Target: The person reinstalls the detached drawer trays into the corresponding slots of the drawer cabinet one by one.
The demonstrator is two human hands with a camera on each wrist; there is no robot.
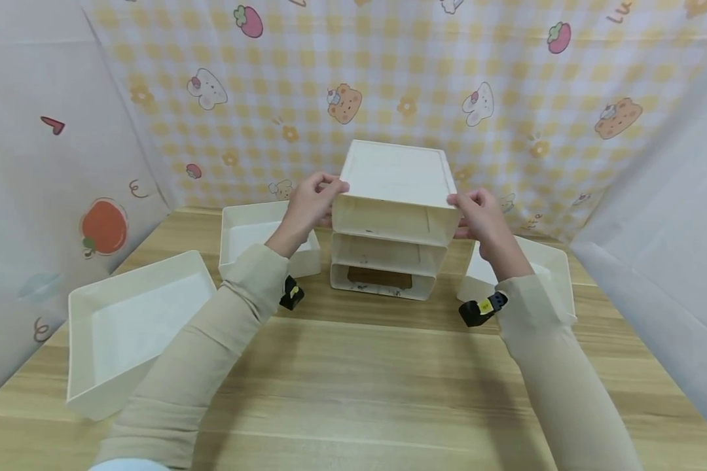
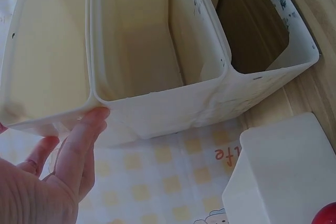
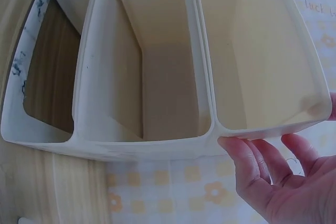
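A white plastic drawer cabinet (image 1: 396, 173) stands upright at the back of the table, its three stacked compartments facing me without drawers. My left hand (image 1: 311, 206) holds the top compartment by its left side, thumb at the upper front corner. On the opposite side, my right hand (image 1: 484, 219) grips the same compartment, thumb on the top corner. Both wrist views show fingertips against the side wall (image 2: 157, 121) near the seam below the top compartment. Through the bottom compartment (image 3: 52, 72), wood shows in a cut-out, and dark smudges mark its rim.
White drawers lie around the cabinet: a large one (image 1: 147, 333) at the left front, one (image 1: 250, 239) behind my left forearm, and another (image 1: 550, 265) beyond my right wrist. Patterned cloth (image 1: 406, 78) hangs close behind. A red rounded thing (image 2: 326, 214) enters the left wrist view's corner.
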